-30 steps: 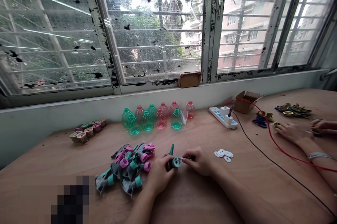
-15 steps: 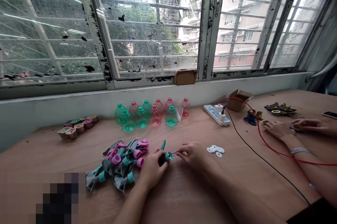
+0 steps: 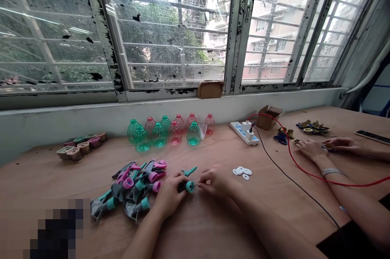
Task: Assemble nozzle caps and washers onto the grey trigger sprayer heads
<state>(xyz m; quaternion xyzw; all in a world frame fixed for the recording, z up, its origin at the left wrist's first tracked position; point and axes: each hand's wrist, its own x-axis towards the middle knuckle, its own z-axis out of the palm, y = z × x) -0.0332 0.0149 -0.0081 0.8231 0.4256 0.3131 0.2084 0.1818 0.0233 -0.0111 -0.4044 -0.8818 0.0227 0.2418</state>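
Left hand (image 3: 169, 198) closed around a teal plastic spray head (image 3: 185, 186)
Right hand (image 3: 217, 181) pinches a thin stem (image 3: 196, 185) at its cap, just beside a pile of pink and teal spray heads (image 3: 131, 186) on the wooden surface (image 3: 195, 226).

Spray-head pile (image 3: 131, 186) just beside left hand (image 3: 169, 196), white washers (image 3: 242, 171) near right hand (image 3: 217, 182); black cable (image 3: 292, 180) beyond them

Worn on the head, facing forward and down over the left hand (image 3: 169, 197) and right hand (image 3: 217, 181); close above the counter (image 3: 210, 226), window (image 3: 170, 35) beyond, all in one wide view.
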